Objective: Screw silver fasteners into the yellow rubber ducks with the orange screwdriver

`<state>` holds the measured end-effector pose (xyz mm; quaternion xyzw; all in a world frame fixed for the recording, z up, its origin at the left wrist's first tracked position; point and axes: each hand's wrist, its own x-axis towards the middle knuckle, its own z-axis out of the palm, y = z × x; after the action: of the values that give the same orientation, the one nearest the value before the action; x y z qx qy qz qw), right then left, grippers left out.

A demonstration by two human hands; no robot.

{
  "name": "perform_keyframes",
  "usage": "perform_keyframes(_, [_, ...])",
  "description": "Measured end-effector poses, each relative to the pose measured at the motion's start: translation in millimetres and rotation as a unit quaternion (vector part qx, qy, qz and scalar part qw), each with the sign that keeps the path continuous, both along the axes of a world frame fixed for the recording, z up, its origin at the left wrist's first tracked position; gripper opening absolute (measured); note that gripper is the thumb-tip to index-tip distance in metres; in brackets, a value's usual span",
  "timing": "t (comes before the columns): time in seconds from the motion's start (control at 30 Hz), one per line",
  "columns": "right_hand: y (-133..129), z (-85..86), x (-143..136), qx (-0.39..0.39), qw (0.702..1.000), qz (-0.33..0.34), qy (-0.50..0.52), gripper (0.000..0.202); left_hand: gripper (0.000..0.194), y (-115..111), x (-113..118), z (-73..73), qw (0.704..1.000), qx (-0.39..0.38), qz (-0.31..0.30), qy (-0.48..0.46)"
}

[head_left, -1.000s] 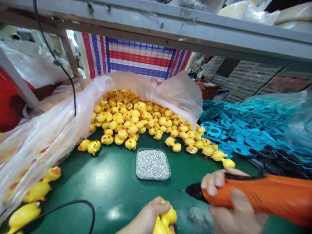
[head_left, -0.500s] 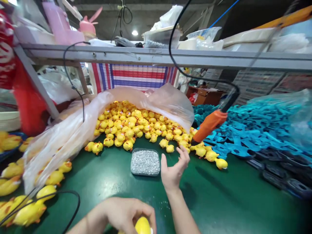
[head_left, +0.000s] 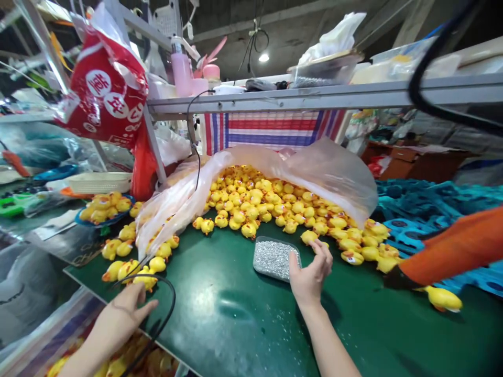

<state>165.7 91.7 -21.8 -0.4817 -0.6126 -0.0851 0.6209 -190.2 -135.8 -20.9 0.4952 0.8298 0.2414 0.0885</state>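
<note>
My left hand [head_left: 124, 310] is at the table's left edge, thumb apart from the fingers, with no duck visible in it. Its fingertips are close to several yellow toy ducks [head_left: 146, 279] and a black cable [head_left: 173, 298]. Over the green tabletop, my right hand [head_left: 312, 272] is open, its fingers loosely bent and its thumb apart. That thumb overlaps the right side of a clear tray [head_left: 271, 273] filled with small silvery metal pieces, which look like screws. Behind the fingers, partly hidden, a yellow toy duck [head_left: 308, 237] lies at the front of a large pile of ducks [head_left: 255, 201].
An orange-handled tool [head_left: 456, 246] hangs close at the right, before turquoise parts [head_left: 412, 204]. Translucent plastic sheeting [head_left: 176, 201] surrounds the pile. A blue dish [head_left: 84, 215] of ducks stands at left, below a red bag [head_left: 106, 94]. A metal shelf rail [head_left: 275, 99] crosses behind.
My left hand has moved left from the front centre to the table edge, and the yellow duck no longer shows in it. The view has turned left. My right hand now overlaps the tray.
</note>
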Motion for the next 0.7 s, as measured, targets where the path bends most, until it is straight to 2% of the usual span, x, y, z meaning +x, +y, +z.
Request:
perform_keyframes(0.03, [0.3, -2.1, -1.9, -0.004, 1.0, -0.003, -0.002, 0.041, 0.031, 5.9, -4.9, -3.7, 0.995, 0.039, 0.055, 0.073])
perform_keyframes(0.1, [-0.6, -4.2, -5.6, -0.006, 1.0, -0.003, -0.007, 0.04, 0.047, 20.6, -13.5, -13.8, 0.977, 0.093, 0.118, 0.15])
perform_keyframes(0.17, [-3.9, -3.5, -9.8, -0.003, 1.0, 0.005, -0.014, 0.039, 0.059, 38.6, -18.1, -28.0, 0.97, 0.134, 0.131, 0.157])
perform_keyframes(0.23, [-9.0, -1.7, -14.8, 0.002, 1.0, 0.017, -0.02, 0.037, 0.06, 59.5, -14.4, -44.5, 0.968, 0.192, 0.113, 0.115])
perform_keyframes(0.33, [-16.8, -1.7, -22.6, 0.003, 0.999, 0.034, -0.033, 0.036, 0.059, 90.2, 14.7, -65.5, 0.965, 0.249, 0.075, 0.027])
perform_keyframes(0.43, [-21.2, -7.3, -28.9, -0.003, 0.998, 0.041, -0.052, 0.034, 0.06, 113.0, 64.0, -69.1, 0.961, 0.273, 0.025, -0.03])
perform_keyframes(0.47, [-21.9, -9.9, -30.5, -0.007, 0.998, 0.039, -0.056, 0.033, 0.06, 119.7, 80.0, -64.2, 0.962, 0.271, 0.023, -0.037])
perform_keyframes(0.53, [-22.7, -15.4, -33.2, -0.016, 0.997, 0.029, -0.064, 0.032, 0.057, 135.6, 105.4, -44.0, 0.964, 0.262, 0.026, -0.032])
perform_keyframes(0.6, [-23.8, -21.0, -35.7, -0.022, 0.997, 0.02, -0.074, 0.032, 0.049, 160.6, 121.3, -11.6, 0.961, 0.274, -0.039, 0.003])
perform_keyframes(0.67, [-25.5, -27.3, -38.8, -0.026, 0.995, 0.018, -0.091, 0.033, 0.045, 197.9, 132.8, 27.2, 0.952, 0.275, -0.127, 0.049])
perform_keyframes(0.7, [-26.6, -30.9, -40.6, -0.031, 0.995, 0.016, -0.095, 0.033, 0.043, 220.8, 139.3, 46.5, 0.953, 0.255, -0.148, 0.068])
